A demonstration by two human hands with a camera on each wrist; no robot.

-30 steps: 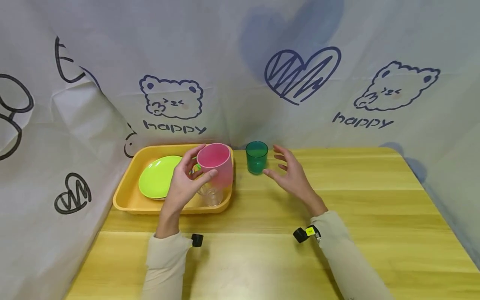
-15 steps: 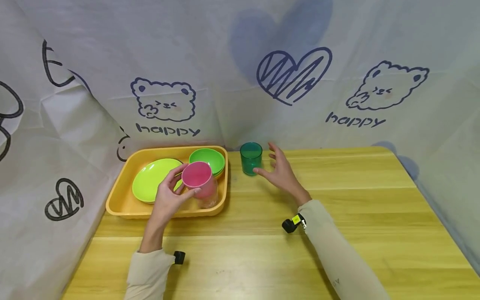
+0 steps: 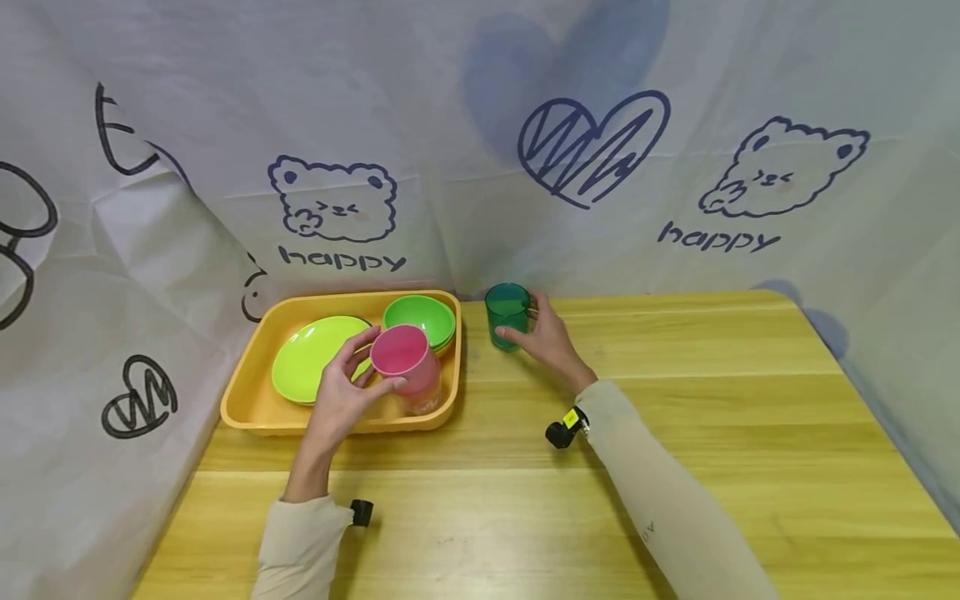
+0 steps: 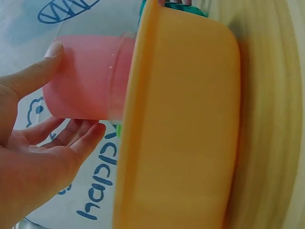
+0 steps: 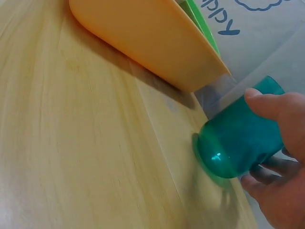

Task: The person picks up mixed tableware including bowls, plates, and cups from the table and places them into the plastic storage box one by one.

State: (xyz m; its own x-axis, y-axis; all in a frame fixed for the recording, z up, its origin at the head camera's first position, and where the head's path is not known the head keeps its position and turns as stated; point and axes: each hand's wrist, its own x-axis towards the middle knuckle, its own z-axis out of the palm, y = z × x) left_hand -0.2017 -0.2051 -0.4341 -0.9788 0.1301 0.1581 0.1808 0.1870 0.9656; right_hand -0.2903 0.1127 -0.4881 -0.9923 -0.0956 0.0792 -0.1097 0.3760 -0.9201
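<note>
My left hand [image 3: 341, 400] holds a pink cup [image 3: 400, 353] between thumb and fingers, over the front right of the yellow tray [image 3: 251, 392]. The pink cup's lower part sits inside a clear cup [image 3: 427, 402]. In the left wrist view, the tray wall [image 4: 186, 119] hides the lower end of this stack. To the right of the tray, my right hand [image 3: 552, 343] grips a teal see-through cup [image 3: 507, 312], thumb in front and fingers behind. That cup stands at the table's back edge; the right wrist view shows its base [image 5: 217, 167] right at the wood.
Inside the tray lie a lime-green plate [image 3: 311, 362] on the left and stacked bowls, a green bowl [image 3: 418, 317] on top, at the back right. A white printed cloth [image 3: 450, 183] hangs behind the wooden table [image 3: 720, 417].
The pink cup came down into the clear cup, with my left hand still around it. My right hand moved left and its fingers closed around the teal cup.
</note>
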